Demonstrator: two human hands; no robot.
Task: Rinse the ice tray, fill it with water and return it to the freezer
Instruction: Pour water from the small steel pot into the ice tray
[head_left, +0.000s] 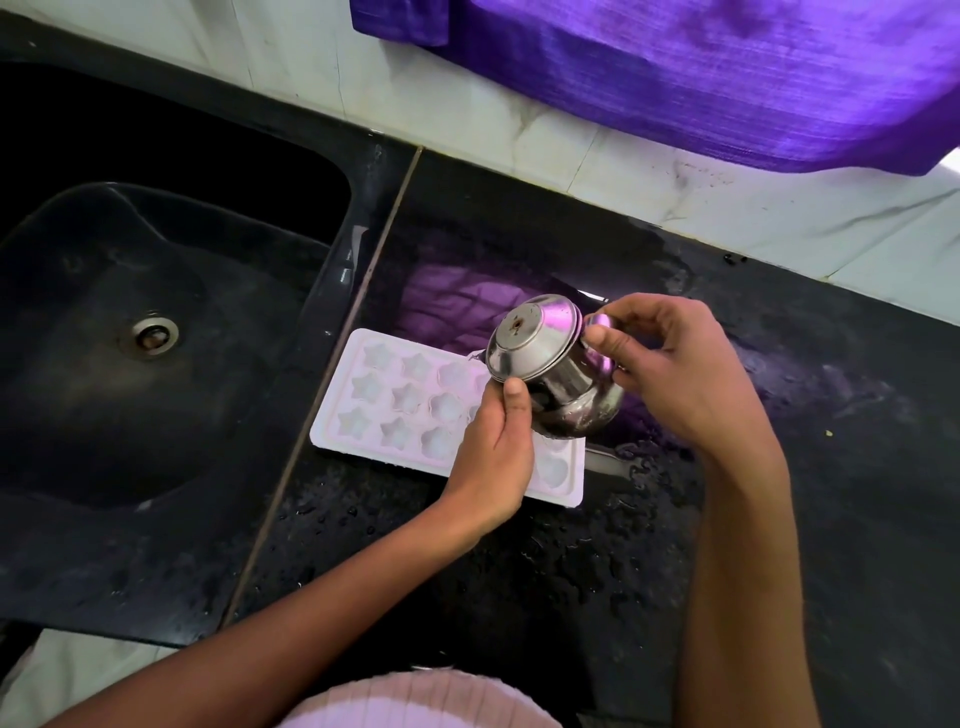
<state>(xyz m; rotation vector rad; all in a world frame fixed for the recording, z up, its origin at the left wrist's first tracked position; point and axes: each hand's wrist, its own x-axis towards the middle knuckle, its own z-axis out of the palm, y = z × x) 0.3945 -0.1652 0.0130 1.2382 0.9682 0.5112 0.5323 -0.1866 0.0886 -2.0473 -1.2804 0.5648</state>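
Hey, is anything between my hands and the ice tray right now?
Yes. Both the left hand and right hand hold a steel kettle, tilted over the ice tray on the counter.

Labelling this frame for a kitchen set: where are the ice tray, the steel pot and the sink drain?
ice tray (395, 400): head view, on its star-shaped cavities.
steel pot (535, 338): head view, on its lid.
sink drain (151, 335): head view, on its metal ring.
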